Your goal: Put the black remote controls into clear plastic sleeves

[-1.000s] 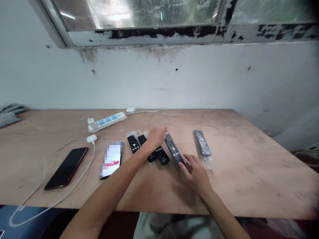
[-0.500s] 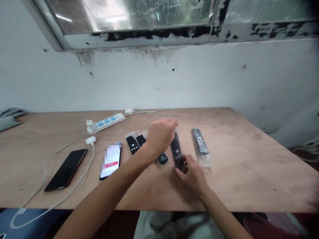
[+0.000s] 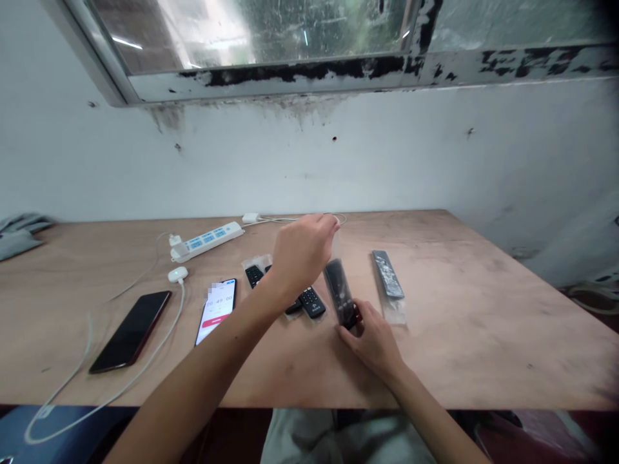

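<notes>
Right hand (image 3: 374, 338) grips the near end of a dark remote (image 3: 338, 290), fingers closed; left hand (image 3: 307, 248) pinches its clear sleeve (image 3: 337, 245) past the far end. Table (image 3: 483, 380) front edge runs under both forearms (image 3: 207, 361); wood stretches right of a bagged remote (image 3: 388, 276). Held remote tilts between that and the remote cluster (image 3: 312, 301), details blurred. Sleeve coverage: can't tell.

Clear glossy film (image 3: 336, 250) sheathes the held plastic remote (image 3: 339, 291); the table (image 3: 483, 322) is matt wood.

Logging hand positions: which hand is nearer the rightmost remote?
Right. The right hand is to the near left of the rightmost remote; the left hand is farther left.
</notes>
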Available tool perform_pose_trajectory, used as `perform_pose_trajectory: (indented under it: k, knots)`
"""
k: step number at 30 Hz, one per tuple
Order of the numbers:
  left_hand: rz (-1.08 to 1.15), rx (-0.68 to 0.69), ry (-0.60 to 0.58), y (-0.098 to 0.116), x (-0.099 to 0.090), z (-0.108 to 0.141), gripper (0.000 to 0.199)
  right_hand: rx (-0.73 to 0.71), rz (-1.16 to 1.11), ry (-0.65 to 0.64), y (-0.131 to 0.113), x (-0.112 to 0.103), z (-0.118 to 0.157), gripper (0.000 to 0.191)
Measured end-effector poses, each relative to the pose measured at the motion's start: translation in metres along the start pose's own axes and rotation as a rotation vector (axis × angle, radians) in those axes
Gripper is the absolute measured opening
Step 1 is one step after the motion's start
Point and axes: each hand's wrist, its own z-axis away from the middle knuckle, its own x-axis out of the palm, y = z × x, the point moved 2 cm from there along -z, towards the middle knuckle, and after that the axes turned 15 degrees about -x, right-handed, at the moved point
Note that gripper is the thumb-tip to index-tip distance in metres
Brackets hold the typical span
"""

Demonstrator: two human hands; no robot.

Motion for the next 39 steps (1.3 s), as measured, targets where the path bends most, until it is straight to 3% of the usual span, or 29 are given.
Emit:
perform_pose_trajectory:
  k: [4, 7, 11, 14, 16, 18, 22, 25, 29, 39]
  knots:
    - [0.090, -0.024, 0.018, -0.005, -0.011, -0.009, 0.022, 0.015, -0.013, 0.024, -0.002, -0.001, 0.000, 0.038]
    - [0.169, -0.082, 0.079, -0.024, -0.028, -0.023, 0.021, 0.027, -0.017, 0.018, -0.003, -0.004, -0.001, 0.033]
    - [0.280, -0.294, 0.363, -0.082, -0.052, -0.046, 0.026, 0.092, -0.002, 0.090, -0.001, -0.020, -0.002, 0.035]
    - [0.460, -0.472, 0.517, -0.131, -0.045, -0.059, 0.027, 0.142, 0.005, 0.228, 0.001, -0.043, -0.002, 0.040]
    - [0.582, -0.623, 0.433, -0.153, -0.019, -0.061, 0.024, 0.130, 0.004, 0.306, -0.002, -0.059, -0.003, 0.041]
    - [0.653, -0.704, 0.288, -0.161, 0.018, -0.057, 0.020, 0.111, 0.005, 0.327, -0.007, -0.071, -0.005, 0.040]
    - [0.615, -0.655, -0.123, -0.144, 0.096, -0.033, 0.024, 0.075, -0.012, 0.275, -0.020, -0.076, -0.012, 0.039]
    - [0.488, -0.566, -0.362, -0.127, 0.135, -0.013, 0.031, 0.070, -0.014, 0.194, -0.024, -0.068, -0.016, 0.038]
    - [0.430, -0.520, -0.453, -0.119, 0.156, 0.005, 0.031, 0.092, 0.004, 0.056, -0.025, -0.054, -0.020, 0.034]
    - [0.336, -0.456, -0.598, -0.119, 0.172, 0.017, 0.028, 0.144, 0.134, -0.191, -0.021, -0.030, -0.023, 0.018]
